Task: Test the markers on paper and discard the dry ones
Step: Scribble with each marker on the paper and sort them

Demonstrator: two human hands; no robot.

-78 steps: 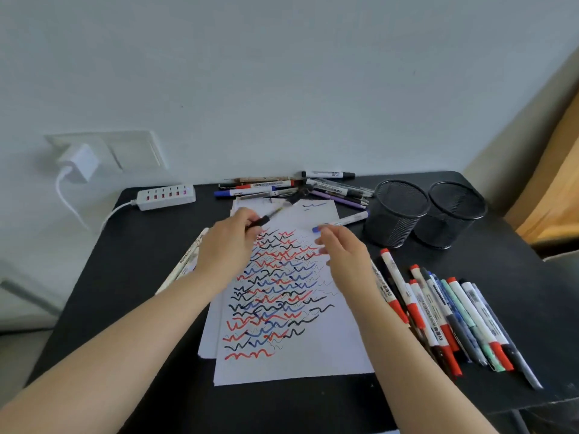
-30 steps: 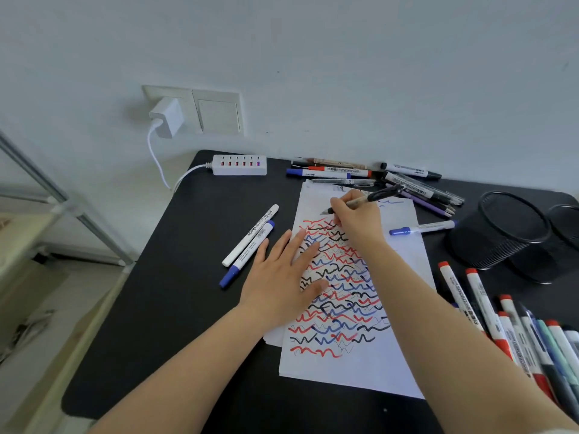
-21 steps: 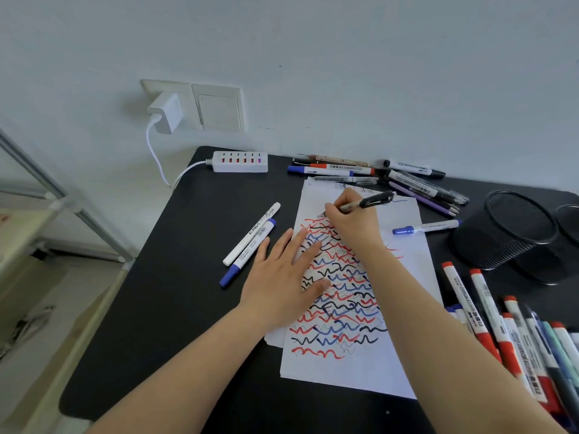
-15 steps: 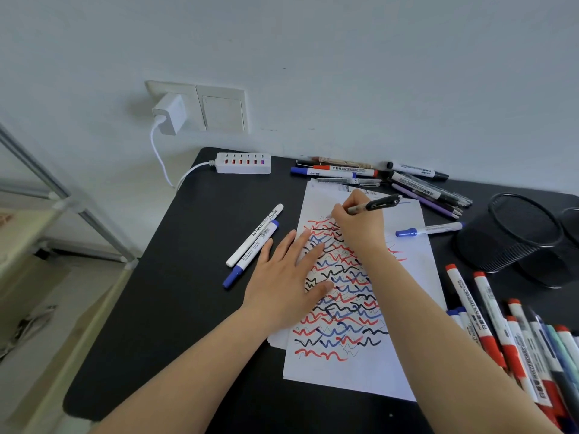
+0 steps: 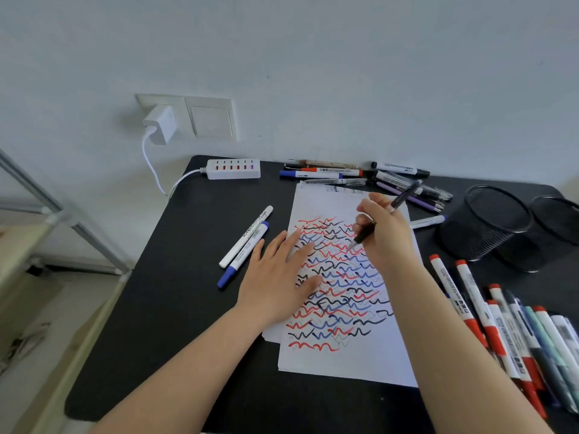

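On the black surface [image 5: 175,308] a sheet of paper [image 5: 360,361] covered in squiggles lies centre. The left hand [image 5: 279,280] presses flat on its left edge; the right hand [image 5: 387,233] grips a dark pen [image 5: 365,234], tip at the paper.

A white sheet of paper [image 5: 360,361] lies lengthwise on the black table, most of it covered with rows of red, blue and black squiggles. A dark pen [image 5: 380,221] stands tilted over the squiggles, tip on or just above the sheet. Two white markers [image 5: 247,244], one blue-capped, lie side by side left of the paper. A jumble of markers and pens [image 5: 360,177] sits along the far edge, and a row of red- and dark-capped markers [image 5: 501,336] lies to the right
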